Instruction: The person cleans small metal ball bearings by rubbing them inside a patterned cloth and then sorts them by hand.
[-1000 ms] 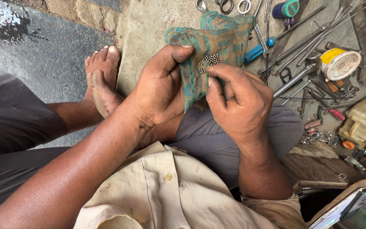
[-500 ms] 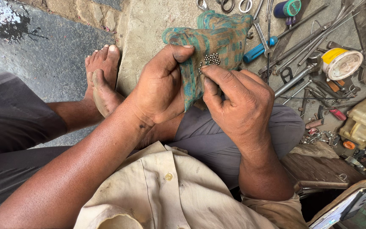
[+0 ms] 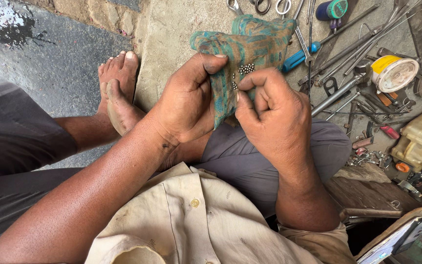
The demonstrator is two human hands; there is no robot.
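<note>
The left hand [image 3: 186,100] is cupping a green patterned cloth [image 3: 247,41] in a closed grip, thumb lying across its upper fold, above the person's lap. The right hand [image 3: 272,115] is pinching with a narrow grip at small steel balls [image 3: 245,68] sitting on the cloth. Tools [image 3: 338,54] are lying on the ground just beyond.

Cloth [image 3: 250,44]: green with orange-brown streaks. Steel balls [image 3: 245,69]: silver. Screwdriver handle [image 3: 296,57]: blue. Shirt [image 3: 196,220]: beige. Tin lid [image 3: 386,62]: yellow.
</note>
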